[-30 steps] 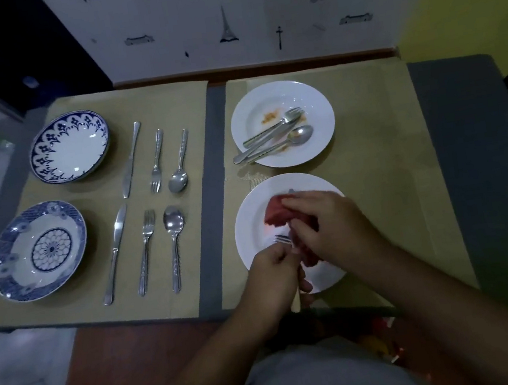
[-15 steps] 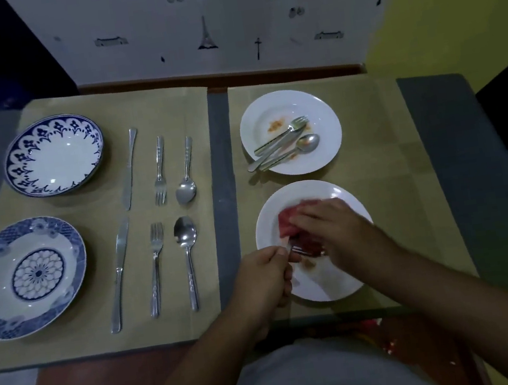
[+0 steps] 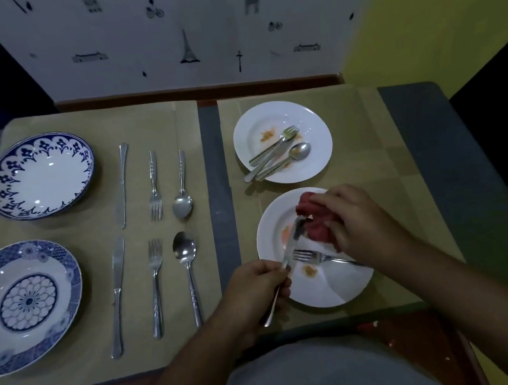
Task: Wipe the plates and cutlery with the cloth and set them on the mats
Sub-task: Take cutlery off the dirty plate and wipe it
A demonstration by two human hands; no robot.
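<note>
Red cloth (image 3: 314, 224) touches knife (image 3: 290, 246) over stained plate (image 3: 328, 289)

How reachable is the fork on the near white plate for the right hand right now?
Probably yes: the fork lies uncovered on the near white plate close by the right hand, nothing between them. But that hand's grip is taken up by the red cloth.

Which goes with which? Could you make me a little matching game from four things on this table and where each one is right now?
Things:
1. red cloth
2. knife nearest the cloth
3. fork nearest the cloth
4. scallop-bordered blue plate

Places:
A. lying on the near white plate
B. far end of the left mat
C. in the left hand
D. in the right hand

Pairs: 1-D, 2-C, 3-A, 4-B
</note>
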